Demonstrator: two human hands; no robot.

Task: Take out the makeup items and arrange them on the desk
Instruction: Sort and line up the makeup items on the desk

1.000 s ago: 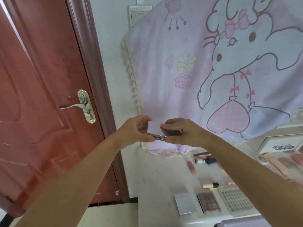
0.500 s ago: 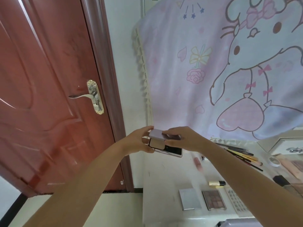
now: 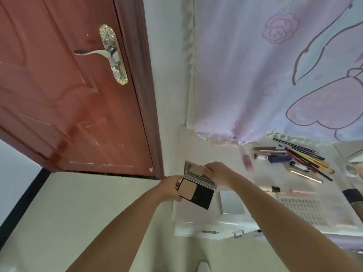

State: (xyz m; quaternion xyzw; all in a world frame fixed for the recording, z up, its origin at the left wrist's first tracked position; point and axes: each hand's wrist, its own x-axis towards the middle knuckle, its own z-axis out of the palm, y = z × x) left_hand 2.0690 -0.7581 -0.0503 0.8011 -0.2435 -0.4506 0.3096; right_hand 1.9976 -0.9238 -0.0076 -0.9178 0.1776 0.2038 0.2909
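In the head view, the compact (image 3: 197, 188), shut a second ago, now stands fully open at lower centre, above the desk's (image 3: 225, 154) left end. The left hand (image 3: 170, 188) grips its base; the right hand (image 3: 218, 174) pinches the mirrored lid. It likely goes down open. One compact, two hands; one closed case (image 3: 231, 203) lies beside it.

Black compact (image 3: 196, 190) open, mirror lid raised — beige powder pan showing
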